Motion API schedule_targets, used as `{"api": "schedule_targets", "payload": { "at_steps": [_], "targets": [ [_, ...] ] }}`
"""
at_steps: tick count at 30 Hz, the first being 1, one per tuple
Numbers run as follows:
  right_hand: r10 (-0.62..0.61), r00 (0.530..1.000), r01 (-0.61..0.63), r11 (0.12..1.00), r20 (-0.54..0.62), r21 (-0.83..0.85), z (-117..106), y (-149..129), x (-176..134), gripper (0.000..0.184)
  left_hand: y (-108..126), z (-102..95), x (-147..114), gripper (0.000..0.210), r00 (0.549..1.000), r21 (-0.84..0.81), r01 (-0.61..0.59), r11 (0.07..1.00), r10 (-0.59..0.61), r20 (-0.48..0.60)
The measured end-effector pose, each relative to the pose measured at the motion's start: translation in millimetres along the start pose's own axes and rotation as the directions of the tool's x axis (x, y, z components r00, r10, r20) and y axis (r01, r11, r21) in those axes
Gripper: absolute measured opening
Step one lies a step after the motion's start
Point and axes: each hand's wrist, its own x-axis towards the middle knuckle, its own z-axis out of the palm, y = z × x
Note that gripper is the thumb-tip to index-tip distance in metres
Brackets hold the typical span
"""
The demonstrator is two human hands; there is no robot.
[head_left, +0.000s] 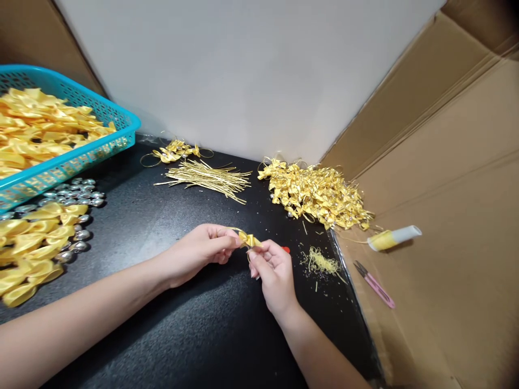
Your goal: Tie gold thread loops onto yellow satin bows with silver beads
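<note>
A small yellow ribbon bow [248,239] is stretched between my two hands above the black table. My left hand [214,244] pinches its left side, where a thin gold cord loops over the fingertips. On the right side, my right hand [272,270] grips the bow between thumb and fingers; its other fingers are curled under. Part of the bow is hidden by the fingertips. Something small and red [286,250] shows just behind my right hand; I cannot make out what it is.
A turquoise basket [135,121] of yellow ribbon bows stands left, with loose bows [32,232] and silver beads [81,235] before it. Gold cords [211,178], finished bows [320,192] and thread scraps [322,262] lie behind. Pink snips [379,289] and a thread tube [395,237] lie on cardboard right.
</note>
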Motion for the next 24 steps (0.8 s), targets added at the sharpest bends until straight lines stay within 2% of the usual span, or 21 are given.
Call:
{"api": "schedule_targets", "payload": {
  "at_steps": [3, 6, 10, 13, 16, 24],
  "targets": [
    [0.011, 1.0, -0.011, 1.0, 0.01, 0.02, -0.6, 0.5, 0.8, 0.015, 1.5, -2.2, -0.2, 0.029, 0.998, 0.144, -0.053, 0.988, 0.057, -0.024],
    [0.015, 1.0, -0.016, 1.0, 0.017, 0.024, -0.9, 0.5, 1.0, 0.015, 4.1, -3.6, -1.4, 0.027, 0.985, 0.28, -0.159, 0.947, 0.172, -0.024],
    [0.019, 1.0, -0.02, 0.998, 0.02, 0.052, -1.4, 1.7, 1.2, 0.016, 4.9, -3.8, -2.1, 0.025, 0.946, 0.327, -0.307, 0.894, 0.323, 0.007],
    [0.028, 0.999, -0.03, 0.997, 0.025, 0.075, -1.5, 3.6, 1.2, 0.015, 2.4, -3.8, -1.2, 0.025, 0.957, 0.297, -0.278, 0.914, 0.289, 0.007],
    [0.034, 0.999, -0.036, 0.996, 0.023, 0.087, -1.2, 4.6, 1.1, 0.014, 0.3, -4.0, -0.3, 0.026, 0.967, 0.326, -0.219, 0.92, 0.249, -0.052],
    [0.031, 1.0, -0.031, 0.996, -0.003, 0.082, -0.2, 3.4, -0.4, 0.013, -0.3, -4.0, -1.8, 0.026, 0.968, 0.343, -0.19, 0.92, 0.234, -0.092]
  ]
}}
